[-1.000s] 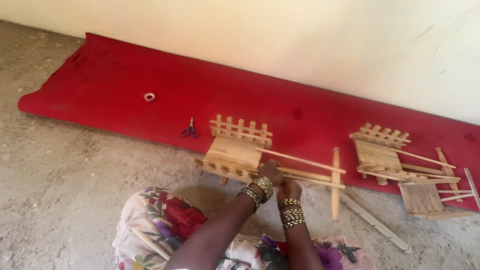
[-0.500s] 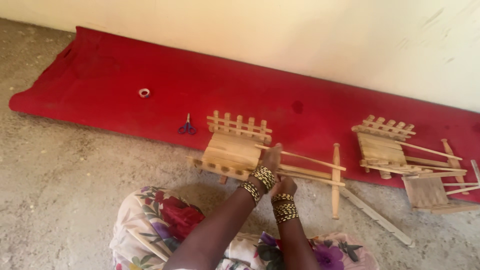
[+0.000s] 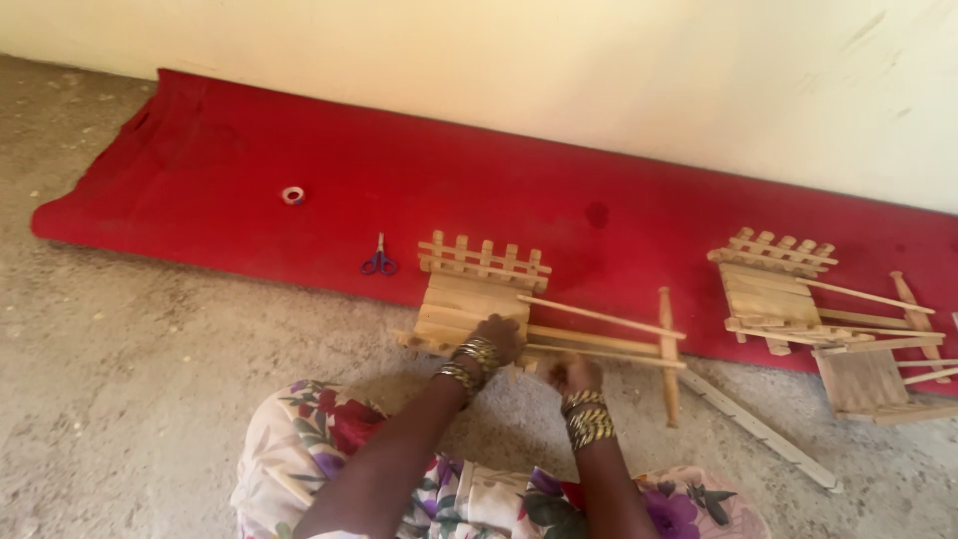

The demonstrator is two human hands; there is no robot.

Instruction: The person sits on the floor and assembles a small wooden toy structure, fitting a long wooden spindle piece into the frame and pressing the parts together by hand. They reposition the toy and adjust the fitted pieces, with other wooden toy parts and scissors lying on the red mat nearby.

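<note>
Resting on the pale wooden slat cart (image 3: 479,299) at the red mat's (image 3: 249,170) front edge, the left hand (image 3: 499,337) curls over it; the right hand (image 3: 574,375) pinches its thin wooden shaft (image 3: 599,349).

Informal floor-level craft workspace: rough concrete floor (image 3: 150,359), plain cream wall (image 3: 599,80), red mat (image 3: 299,130) carrying handmade wooden stick carts (image 3: 479,289), scissors (image 3: 378,262) and a tape roll (image 3: 292,195).
</note>
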